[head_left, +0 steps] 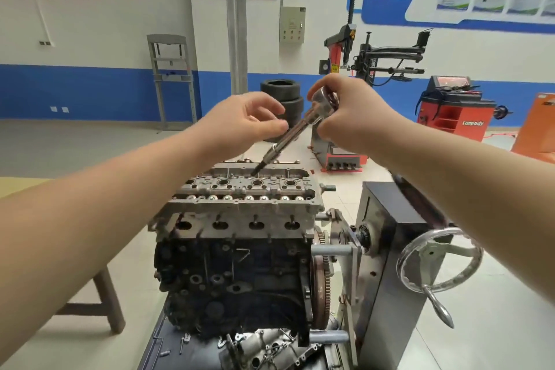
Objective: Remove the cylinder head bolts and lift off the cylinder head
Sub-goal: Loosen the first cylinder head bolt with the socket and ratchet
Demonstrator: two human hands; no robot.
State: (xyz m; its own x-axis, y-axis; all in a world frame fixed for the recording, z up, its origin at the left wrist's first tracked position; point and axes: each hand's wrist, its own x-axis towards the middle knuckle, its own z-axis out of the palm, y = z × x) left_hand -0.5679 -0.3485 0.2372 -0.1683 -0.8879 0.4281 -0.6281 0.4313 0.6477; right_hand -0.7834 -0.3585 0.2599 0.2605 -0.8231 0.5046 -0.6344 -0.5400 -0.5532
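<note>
The grey cylinder head (240, 207) sits on top of the dark engine block (234, 279), which is bolted to a stand. A long chrome socket extension (282, 144) slants down from upper right, its tip in a hole near the head's far side. My right hand (351, 117) grips the ratchet head at the extension's top end. My left hand (249, 123) is beside the shaft on its left, fingers loosely curled with the fingertips next to the shaft; I cannot tell whether they touch it.
A steel handwheel (438, 261) juts from the engine stand's grey box (387, 249) at right. Loose metal parts (264, 348) lie on the tray below the block. A wooden stool (102, 300) stands at left. Tyres (282, 99) and red tyre machines (450, 108) stand behind.
</note>
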